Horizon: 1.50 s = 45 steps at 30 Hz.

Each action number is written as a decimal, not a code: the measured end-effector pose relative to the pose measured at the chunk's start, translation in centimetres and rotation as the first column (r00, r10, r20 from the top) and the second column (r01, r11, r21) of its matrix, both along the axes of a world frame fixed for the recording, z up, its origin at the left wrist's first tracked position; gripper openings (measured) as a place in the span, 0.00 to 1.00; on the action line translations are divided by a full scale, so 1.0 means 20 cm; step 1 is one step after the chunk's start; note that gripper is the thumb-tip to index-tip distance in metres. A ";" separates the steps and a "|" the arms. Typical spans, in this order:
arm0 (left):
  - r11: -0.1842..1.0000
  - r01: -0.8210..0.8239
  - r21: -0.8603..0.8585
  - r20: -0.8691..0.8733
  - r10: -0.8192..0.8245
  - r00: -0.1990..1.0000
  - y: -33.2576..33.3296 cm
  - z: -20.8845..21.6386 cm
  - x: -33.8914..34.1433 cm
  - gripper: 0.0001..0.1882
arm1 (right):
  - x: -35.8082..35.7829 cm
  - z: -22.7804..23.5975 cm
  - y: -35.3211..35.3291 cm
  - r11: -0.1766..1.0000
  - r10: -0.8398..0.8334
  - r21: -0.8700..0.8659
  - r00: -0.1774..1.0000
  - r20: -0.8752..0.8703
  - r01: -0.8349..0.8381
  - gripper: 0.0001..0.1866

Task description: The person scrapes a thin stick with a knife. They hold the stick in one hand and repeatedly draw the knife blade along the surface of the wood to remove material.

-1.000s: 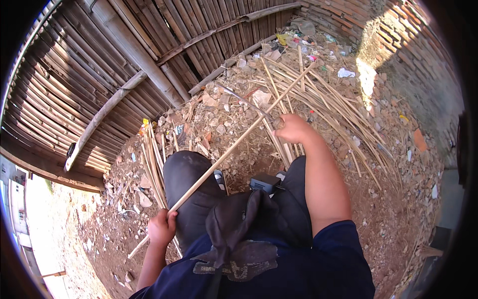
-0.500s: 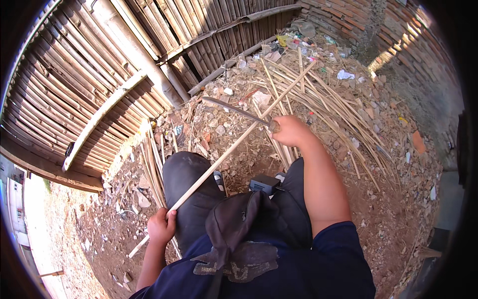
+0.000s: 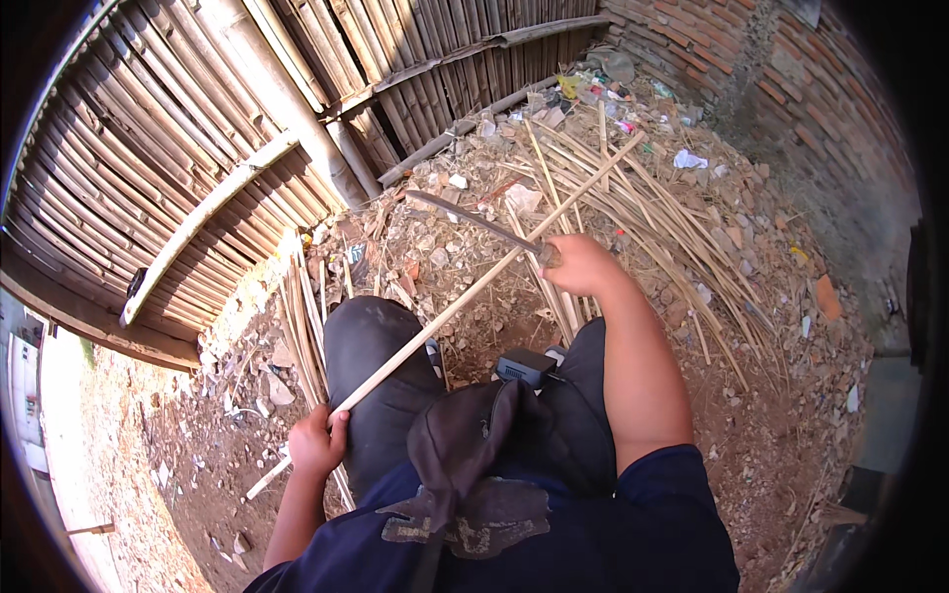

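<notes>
Across my left thigh slants a long, pale bamboo strip (image 3: 435, 326), its near end past my left hand and its far end over a pile of strips. My left hand (image 3: 318, 440) is closed around it low on the left. My right hand (image 3: 578, 265) grips a long, dark-bladed knife (image 3: 473, 219) by its handle, which is mostly hidden in the fist. The blade points up and left, crossing the strip close to my right hand and seeming to touch it.
A pile of bamboo strips (image 3: 682, 247) lies on the ground at the right, and more strips (image 3: 301, 316) lie beside my left knee. A bamboo wall (image 3: 129, 178) rises at the left, a brick wall (image 3: 811, 109) at the right. Rubble and litter cover the ground.
Both hands, the strip and the knife keep nearly the same places. The view has shifted slightly, and the strip's near end shows a little farther left.
</notes>
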<state>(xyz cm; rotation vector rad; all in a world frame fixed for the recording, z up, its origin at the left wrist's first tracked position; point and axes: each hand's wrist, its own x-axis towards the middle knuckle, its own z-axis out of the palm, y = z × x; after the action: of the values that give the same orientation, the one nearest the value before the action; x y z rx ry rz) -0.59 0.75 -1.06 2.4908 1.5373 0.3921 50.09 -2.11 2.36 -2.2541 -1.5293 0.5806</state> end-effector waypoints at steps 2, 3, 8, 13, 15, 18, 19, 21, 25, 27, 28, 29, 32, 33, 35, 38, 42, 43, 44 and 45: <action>1.000 0.016 -0.001 0.016 -0.016 1.000 0.01 0.02 0.00 0.21 | -0.09 0.09 0.01 0.984 0.140 -0.112 0.990 0.026 -0.136 0.35; 1.000 0.012 0.004 0.012 -0.012 1.000 0.01 0.02 -0.01 0.21 | -0.09 0.08 0.01 0.984 0.144 -0.106 0.989 0.023 -0.141 0.35; 1.000 0.000 -0.016 0.008 0.000 1.000 0.01 0.02 0.01 0.21 | 0.08 -0.02 0.01 0.996 0.048 -0.068 0.980 -0.194 -0.063 0.36; 0.998 0.027 0.051 0.009 -0.028 1.000 0.02 -0.02 -0.02 0.20 | -0.02 0.09 0.00 0.996 0.002 -0.088 0.993 -0.120 -0.013 0.34; 1.000 0.013 0.025 0.010 -0.014 1.000 0.02 -0.01 -0.01 0.20 | -0.05 0.07 0.00 0.998 0.069 -0.012 0.997 -0.047 -0.069 0.34; 1.000 0.007 0.019 -0.031 -0.007 0.999 0.03 -0.01 -0.03 0.20 | -0.03 0.08 0.01 0.979 0.192 -0.069 0.981 -0.034 -0.194 0.35; 1.000 0.015 0.016 -0.003 -0.015 1.000 0.03 -0.02 -0.02 0.21 | 0.02 0.05 -0.01 0.992 0.109 -0.054 0.985 -0.131 -0.117 0.35; 1.000 0.024 0.016 0.032 -0.025 0.999 0.03 -0.02 -0.02 0.23 | 0.09 0.01 -0.01 0.998 0.027 -0.044 0.975 -0.221 -0.038 0.35; 0.997 0.006 0.074 -0.035 -0.004 0.999 0.02 -0.01 0.00 0.22 | 0.08 0.02 -0.01 0.993 -0.119 -0.012 0.985 -0.127 0.119 0.33; 0.996 0.008 0.084 -0.046 -0.004 0.999 0.02 -0.01 -0.01 0.22 | 0.02 0.07 -0.01 0.996 -0.055 -0.078 0.996 -0.076 0.049 0.31; 0.997 0.009 0.073 -0.043 -0.006 0.999 0.02 -0.01 -0.01 0.22 | -0.01 0.06 0.00 0.996 0.013 -0.093 1.000 -0.004 -0.013 0.28; 0.998 0.009 0.061 -0.040 -0.006 0.999 0.02 -0.01 -0.01 0.22 | -0.04 0.07 -0.01 0.995 0.012 -0.095 1.000 -0.005 -0.012 0.28; 1.000 -0.002 0.020 -0.026 0.002 1.000 0.02 0.03 -0.01 0.22 | -0.06 0.08 0.00 0.966 0.242 -0.069 0.967 -0.081 -0.247 0.32; 1.000 0.000 0.022 -0.032 0.001 0.999 0.02 0.04 0.00 0.22 | -0.02 0.06 0.00 0.967 0.240 -0.066 0.967 -0.085 -0.246 0.32; 1.000 -0.024 0.008 -0.020 0.024 0.999 0.01 0.03 0.00 0.22 | 0.06 0.02 0.00 0.994 0.045 -0.089 0.979 -0.196 -0.063 0.35; 1.000 -0.018 0.017 -0.020 0.018 1.000 0.02 0.01 0.03 0.23 | 0.13 -0.01 -0.01 0.996 -0.088 -0.047 0.978 -0.192 0.080 0.35; 1.000 -0.005 0.022 -0.025 0.006 1.000 0.02 0.00 0.00 0.23 | 0.02 0.03 0.00 0.997 -0.049 -0.064 0.999 -0.019 0.048 0.33; 1.000 -0.004 0.031 -0.042 0.005 0.999 0.03 0.00 -0.01 0.23 | -0.04 0.08 0.00 0.993 0.010 -0.117 0.998 0.066 -0.002 0.33; 0.999 -0.003 0.040 -0.058 0.006 0.998 0.03 -0.01 -0.02 0.22 | -0.08 0.11 0.00 0.991 0.086 -0.108 0.995 0.054 -0.080 0.29; 0.999 -0.003 0.042 -0.064 0.005 0.998 0.03 -0.01 -0.03 0.22 | -0.07 0.08 0.00 0.991 0.085 -0.106 0.995 0.048 -0.080 0.29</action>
<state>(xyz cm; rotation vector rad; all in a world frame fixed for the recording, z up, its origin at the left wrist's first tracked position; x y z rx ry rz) -1.10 1.43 -1.19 2.5562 1.5738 0.3527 48.69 -2.16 4.02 -2.3083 -1.6611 0.6424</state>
